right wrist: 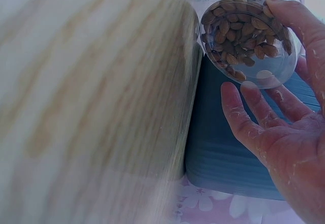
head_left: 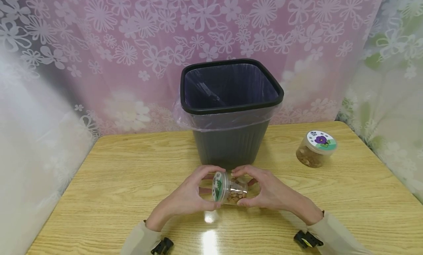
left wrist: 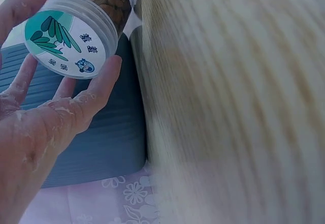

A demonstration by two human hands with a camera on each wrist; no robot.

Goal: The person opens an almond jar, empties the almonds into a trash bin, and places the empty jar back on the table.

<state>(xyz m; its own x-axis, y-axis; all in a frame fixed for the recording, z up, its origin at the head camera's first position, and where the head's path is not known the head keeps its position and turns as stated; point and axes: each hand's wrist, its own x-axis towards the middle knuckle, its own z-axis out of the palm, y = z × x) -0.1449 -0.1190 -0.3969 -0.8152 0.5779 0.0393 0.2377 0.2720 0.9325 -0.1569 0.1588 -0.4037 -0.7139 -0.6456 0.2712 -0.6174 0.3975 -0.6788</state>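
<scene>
Left hand [head_left: 189,193] pinches the lid [head_left: 218,187] of a sideways almond jar [head_left: 236,189]; right hand [head_left: 270,187] grips its base [right wrist: 274,64]; a bin [head_left: 229,146] stands just beyond.

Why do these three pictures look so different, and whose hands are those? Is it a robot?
No robot here, just a person's bare left hand and right hand. The wide picture is taken from the person's head, looking forward and down. The other two are taken from the left and right wrists, so they look tilted and very close.

Both hands hold one clear jar tipped on its side: the left at the lid, the right near the bottom. Brown nuts are inside.

On the wooden table, a dark bin lined with a thin bag stands behind the hands. Off to the right sits another jar, with a purple flower on its lid.
</scene>
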